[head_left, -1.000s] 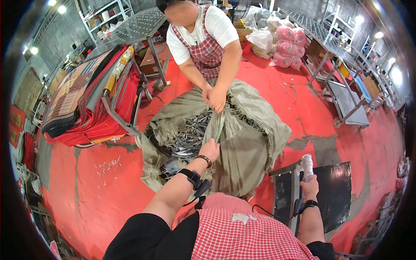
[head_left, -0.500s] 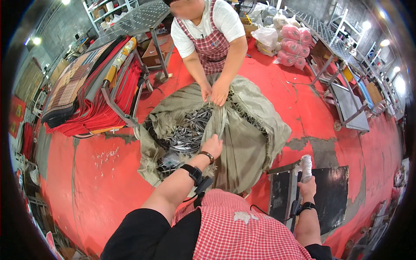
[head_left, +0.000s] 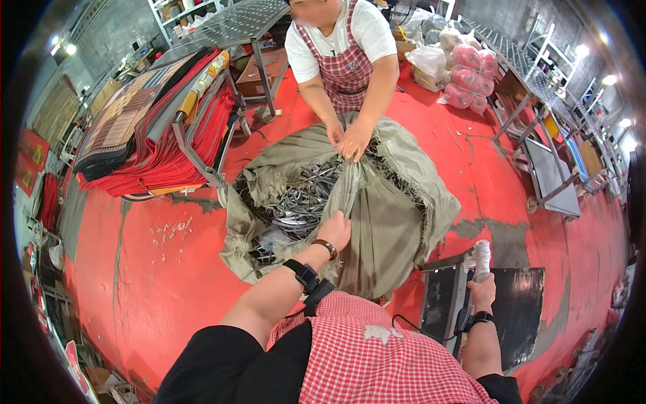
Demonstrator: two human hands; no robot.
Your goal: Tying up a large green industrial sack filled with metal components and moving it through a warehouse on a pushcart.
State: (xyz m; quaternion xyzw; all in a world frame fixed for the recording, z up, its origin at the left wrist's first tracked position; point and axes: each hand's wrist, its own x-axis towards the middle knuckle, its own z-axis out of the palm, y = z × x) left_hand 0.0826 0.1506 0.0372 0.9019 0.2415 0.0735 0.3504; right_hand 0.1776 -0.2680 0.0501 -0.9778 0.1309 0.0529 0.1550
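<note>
A large olive-green cloth sack (head_left: 387, 236) sits on the floor in front of me, its mouth partly gaping. Dark and silvery strips (head_left: 299, 202) lie tangled inside, with a bit of clear plastic (head_left: 274, 239) near them. My left hand (head_left: 338, 231) is closed on a gathered fold of the sack's cloth. Across from me, a co-worker's hands (head_left: 351, 140) pinch the far end of the same fold. Off to the right, my right hand (head_left: 482, 291) wraps round a handle bound in white (head_left: 482, 259), on the metal frame of a black-decked cart (head_left: 519, 310).
A rack of stacked red-edged mats (head_left: 151, 135) stands at left, beside a perforated metal table (head_left: 232, 27). Pink bagged bundles (head_left: 471, 77) lie behind the co-worker. A wheeled metal cart (head_left: 552, 175) is at right. White scraps (head_left: 171, 230) dot the red floor (head_left: 168, 289).
My view has turned slightly, so the surroundings sit farther right in the picture. Both of my hands keep their grips, and the co-worker still holds the fold.
</note>
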